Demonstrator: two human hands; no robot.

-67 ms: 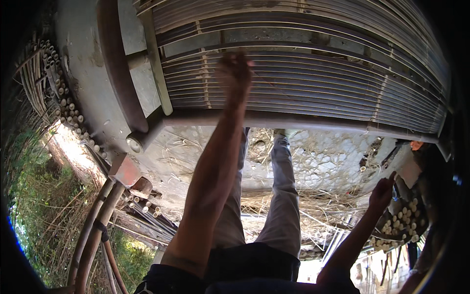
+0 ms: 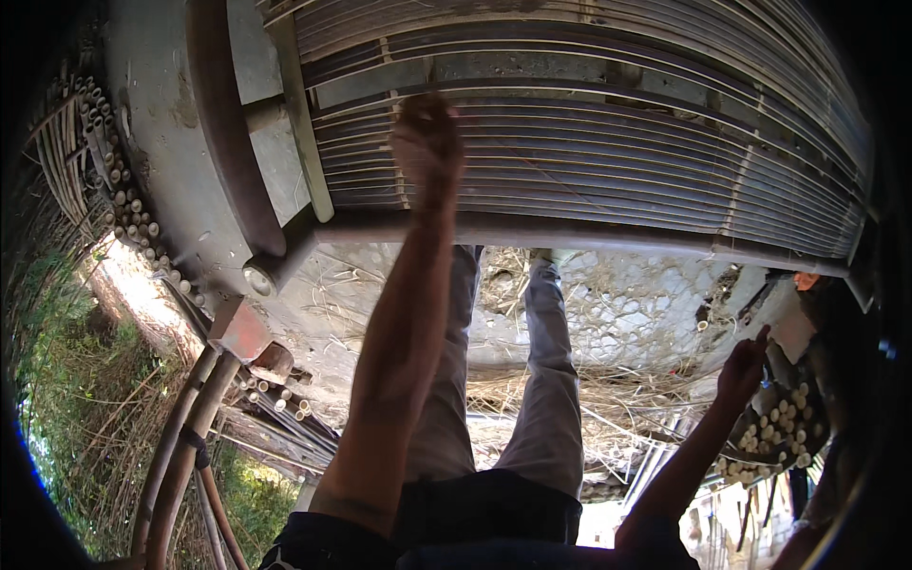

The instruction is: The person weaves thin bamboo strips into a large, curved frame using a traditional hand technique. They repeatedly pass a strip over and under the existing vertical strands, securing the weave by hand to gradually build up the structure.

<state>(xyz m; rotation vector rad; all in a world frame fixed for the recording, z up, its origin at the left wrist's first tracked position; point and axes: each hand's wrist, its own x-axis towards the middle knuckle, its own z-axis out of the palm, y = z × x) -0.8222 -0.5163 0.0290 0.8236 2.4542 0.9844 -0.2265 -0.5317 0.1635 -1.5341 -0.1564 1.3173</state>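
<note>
A large bamboo slat frame (image 2: pixel 570 161), with thin strips set side by side between dark poles, spans the upper part of the view. Over its left portion is my left hand (image 2: pixel 427 142), its fingers closed and slightly blurred. A faint reddish line, like a thin cord, slants from near that hand down to the right across the slats; whether the hand grips it is unclear. My right hand (image 2: pixel 744 370) is far out to the right, below the frame's right end. One finger points up and the others look curled; what they hold is hidden in shadow.
A thick brown pole (image 2: pixel 228 133) stands left of the slats. Cut bamboo pieces are stacked at the far left (image 2: pixel 133 218) and at the right (image 2: pixel 779 427). Bent poles (image 2: pixel 185 446) rise at lower left. Straw and shavings litter the ground (image 2: pixel 608 380) around my legs.
My left hand has moved a little to the left over the slats, and the thin reddish line now reaches farther right. My right hand has shifted only slightly, its finger pointing more clearly upward.
</note>
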